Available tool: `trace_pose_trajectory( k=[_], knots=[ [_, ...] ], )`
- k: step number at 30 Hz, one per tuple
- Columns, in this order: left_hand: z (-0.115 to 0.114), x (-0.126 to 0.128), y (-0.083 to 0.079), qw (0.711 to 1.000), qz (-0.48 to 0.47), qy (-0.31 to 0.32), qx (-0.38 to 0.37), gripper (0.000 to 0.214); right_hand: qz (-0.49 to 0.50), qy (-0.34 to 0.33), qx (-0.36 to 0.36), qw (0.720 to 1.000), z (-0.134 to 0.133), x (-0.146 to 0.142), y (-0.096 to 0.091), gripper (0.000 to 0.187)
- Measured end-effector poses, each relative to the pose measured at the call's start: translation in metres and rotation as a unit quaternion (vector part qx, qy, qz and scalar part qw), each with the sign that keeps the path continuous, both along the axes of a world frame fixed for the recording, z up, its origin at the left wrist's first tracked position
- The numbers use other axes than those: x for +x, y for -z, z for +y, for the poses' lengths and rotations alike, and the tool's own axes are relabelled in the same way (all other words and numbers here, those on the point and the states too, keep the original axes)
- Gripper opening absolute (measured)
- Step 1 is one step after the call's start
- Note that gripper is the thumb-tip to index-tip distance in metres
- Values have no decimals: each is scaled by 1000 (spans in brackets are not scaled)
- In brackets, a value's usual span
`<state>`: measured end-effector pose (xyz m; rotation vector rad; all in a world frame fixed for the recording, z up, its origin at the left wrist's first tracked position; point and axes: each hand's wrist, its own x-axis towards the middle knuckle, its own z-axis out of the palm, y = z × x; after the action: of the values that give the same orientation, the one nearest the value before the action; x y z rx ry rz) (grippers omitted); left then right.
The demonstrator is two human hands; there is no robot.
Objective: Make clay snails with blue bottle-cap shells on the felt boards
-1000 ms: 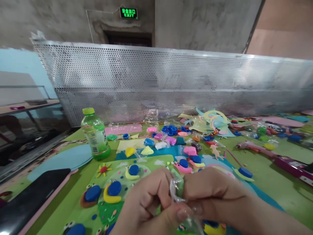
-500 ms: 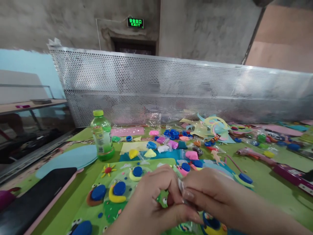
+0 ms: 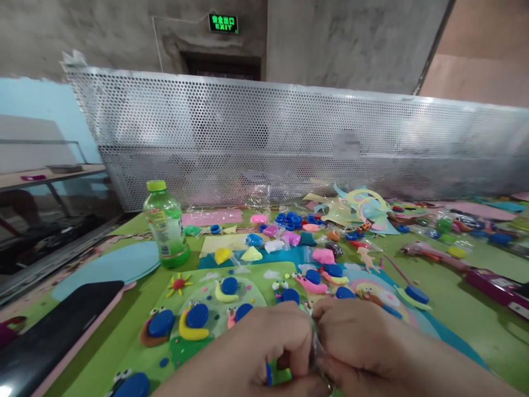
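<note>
My left hand (image 3: 264, 342) and my right hand (image 3: 359, 336) meet low in the middle of the view, fingers closed. Both pinch a small clear plastic bag (image 3: 316, 347); its contents are hidden by my fingers. Beneath them lies a green picture sheet (image 3: 264, 275) covered with clay snails. Left of my hands sit a yellow snail with a blue bottle-cap shell (image 3: 197, 315), a brown one (image 3: 160, 323) and a red-and-yellow clay sun (image 3: 178, 284). A pink snail (image 3: 311, 282) lies just beyond my fingers.
A green drink bottle (image 3: 167, 226) stands at the left, near blue paper ovals (image 3: 111, 270) and a black phone (image 3: 61, 331). Bagged clay (image 3: 323, 256), blue caps (image 3: 289, 221) and paper scraps (image 3: 363, 209) lie behind. A purple glue gun (image 3: 491, 284) rests right. A perforated metal panel (image 3: 289, 138) borders the back.
Both hands have sunk lower in view and nearer to me, still pinching the plastic bag. More of the snails behind them now shows. The camera has shifted slightly.
</note>
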<state>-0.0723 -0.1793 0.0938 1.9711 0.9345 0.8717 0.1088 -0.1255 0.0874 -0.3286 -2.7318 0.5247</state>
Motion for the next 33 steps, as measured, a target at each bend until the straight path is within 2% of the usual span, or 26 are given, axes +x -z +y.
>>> trace_pose_trajectory(
  k=[5, 7, 10, 12, 14, 17, 18, 22, 27, 30, 33],
  knots=[
    [-6, -9, -8, 997, 31, -25, 62, 31, 51, 30, 45, 997, 3, 9, 2, 26],
    [-7, -14, -9, 996, 54, -39, 60, 30, 64, 35, 81, 994, 2, 10, -2, 27],
    [-6, -19, -7, 992, 64, -100, 46, 24, 50, 50, 140, 988, -1, 7, -9, 29],
    [-4, -20, -4, 985, 53, -153, 56, 19, 84, 91, 128, 984, -2, 4, -11, 31],
    [-2, -17, -3, 983, 27, -174, 55, 20, 134, 140, 109, 975, -1, 1, -11, 33],
    [0, -12, -3, 981, -15, -181, 65, 22, 132, 163, 150, 966, 1, -3, -9, 73],
    [0, -11, -3, 980, -19, -180, 78, 21, 111, 154, 155, 970, 1, -4, -8, 76],
    [3, -11, -2, 959, 21, -210, 188, 6, 106, 165, 108, 975, 0, -2, -5, 49],
    [6, -15, -1, 887, 140, -257, 358, 13, 140, 177, 107, 968, 0, 3, 0, 42],
    [5, -16, -3, 861, 179, -261, 399, 13, 142, 182, 95, 968, 0, 2, 2, 37],
    [4, -19, -1, 859, 239, -232, 388, 17, 135, 188, 87, 969, 0, 1, 3, 37]
  ],
)
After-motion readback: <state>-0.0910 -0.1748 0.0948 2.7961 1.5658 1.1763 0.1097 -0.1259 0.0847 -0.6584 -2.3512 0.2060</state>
